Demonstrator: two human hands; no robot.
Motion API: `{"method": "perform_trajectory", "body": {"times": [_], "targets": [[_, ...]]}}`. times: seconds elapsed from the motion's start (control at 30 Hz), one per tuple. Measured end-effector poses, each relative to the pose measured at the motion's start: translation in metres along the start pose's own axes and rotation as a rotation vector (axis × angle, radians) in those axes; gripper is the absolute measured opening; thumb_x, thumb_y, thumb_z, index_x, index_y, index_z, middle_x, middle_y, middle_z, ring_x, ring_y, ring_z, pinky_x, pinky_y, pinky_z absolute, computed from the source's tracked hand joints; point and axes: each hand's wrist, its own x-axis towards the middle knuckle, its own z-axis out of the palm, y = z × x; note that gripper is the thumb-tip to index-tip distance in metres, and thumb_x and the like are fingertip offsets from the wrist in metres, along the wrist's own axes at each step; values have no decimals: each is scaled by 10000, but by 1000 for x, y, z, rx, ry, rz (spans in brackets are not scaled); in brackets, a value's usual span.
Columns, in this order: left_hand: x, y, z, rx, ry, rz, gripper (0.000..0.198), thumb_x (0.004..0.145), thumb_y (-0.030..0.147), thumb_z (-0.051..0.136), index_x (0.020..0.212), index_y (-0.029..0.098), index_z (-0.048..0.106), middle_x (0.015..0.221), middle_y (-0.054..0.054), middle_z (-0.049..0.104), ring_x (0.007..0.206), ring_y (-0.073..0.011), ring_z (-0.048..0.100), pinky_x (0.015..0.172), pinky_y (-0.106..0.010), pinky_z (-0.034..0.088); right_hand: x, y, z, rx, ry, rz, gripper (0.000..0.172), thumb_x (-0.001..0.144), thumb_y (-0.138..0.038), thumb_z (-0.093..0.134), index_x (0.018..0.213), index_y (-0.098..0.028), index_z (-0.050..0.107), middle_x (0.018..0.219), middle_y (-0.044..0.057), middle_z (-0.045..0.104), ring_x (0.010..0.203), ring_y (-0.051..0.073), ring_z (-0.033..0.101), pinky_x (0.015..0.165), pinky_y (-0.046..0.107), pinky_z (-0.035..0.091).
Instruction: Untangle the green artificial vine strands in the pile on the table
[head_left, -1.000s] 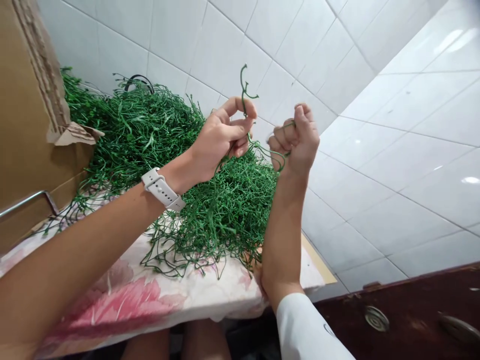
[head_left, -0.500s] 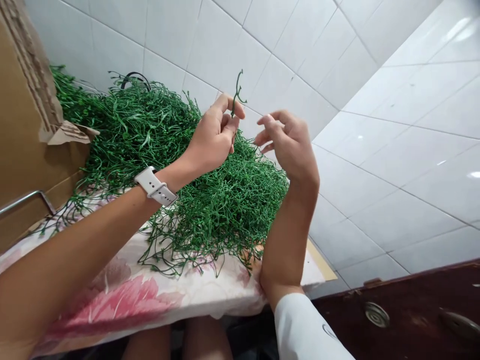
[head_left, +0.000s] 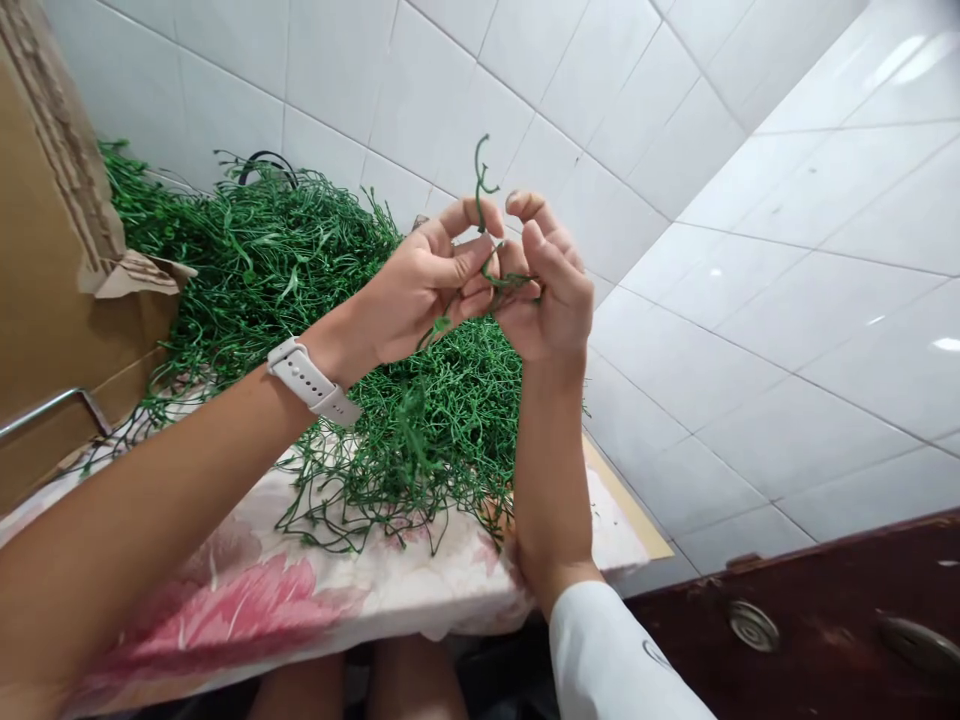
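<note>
white tiled wall (head_left: 442, 90), floral cloth (head_left: 420, 590) under green stems (head_left: 292, 255), cardboard (head_left: 45, 260)

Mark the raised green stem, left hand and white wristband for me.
Green stem (head_left: 479, 187): head view, its upper part.
Left hand (head_left: 418, 284): head view, near the thumb's base.
White wristband (head_left: 306, 380): head view, outer strap.

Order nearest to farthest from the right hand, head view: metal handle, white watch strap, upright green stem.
1. Upright green stem: just left of the right hand.
2. White watch strap: farther left, lower down.
3. Metal handle: at far left.
</note>
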Motion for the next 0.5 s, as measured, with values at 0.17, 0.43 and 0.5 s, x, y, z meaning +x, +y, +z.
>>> {"method": "perform_trajectory", "body": {"times": [0.17,0.43,0.5], "targets": [[-8,-3,2,-31,-9,-34,112,987,109,567,958,215,547,652,53,519,472,-45,502,446,-158,408,1,-7,14,234,103,42,525,830,-770,583,1023,-315,406,622,-74,448,437,135,421,389,293,338],[-13,1,9,83,129,-35,154,965,321,665,951,261,524,616,53,488,418,-67,409,406,-211,341,8,-4,30,278,259,71,592,823,-833,521,865,-290,289,610,-94,109,457,111,167,427,280,277],[-14,2,10,82,121,-36,176,957,348,675,941,265,521,605,56,470,421,-74,416,420,-221,365,8,2,30,193,227,55,630,833,-916,407,868,-290,343,608,-82,138,468,125,216,438,295,317]]}}
